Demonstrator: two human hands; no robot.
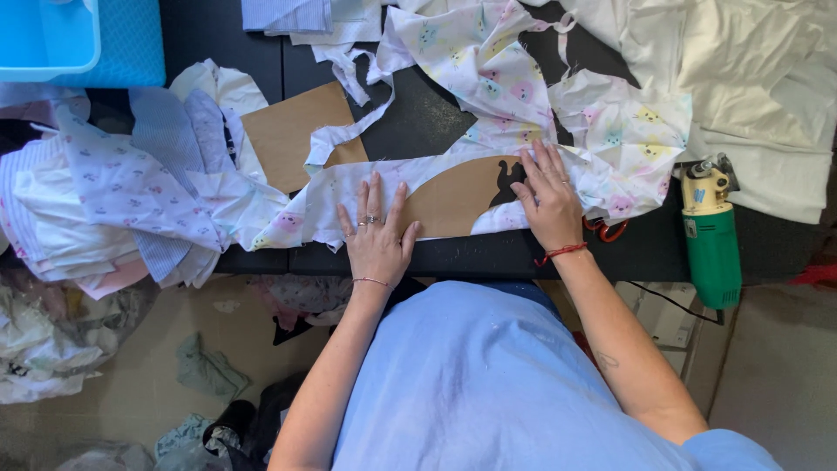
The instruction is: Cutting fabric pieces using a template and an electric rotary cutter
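Head camera looked down at a black desk [418, 122]. Left hand [377, 234] lay flat, fingers spread, on printed cloth [488, 61] beside a brown card shape [458, 196]. Right hand [549, 196] pressed flat, open, where card met cloth. A green cutting tool [711, 235] sat near.

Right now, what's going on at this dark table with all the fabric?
A person in a blue top presses both hands flat on white fabric printed with pastel animals, spread over a curved brown cardboard pattern piece. The left hand holds the cloth's near edge; the right hand flattens it at the pattern's end. A green and yellow electric cutter lies beside them, untouched.
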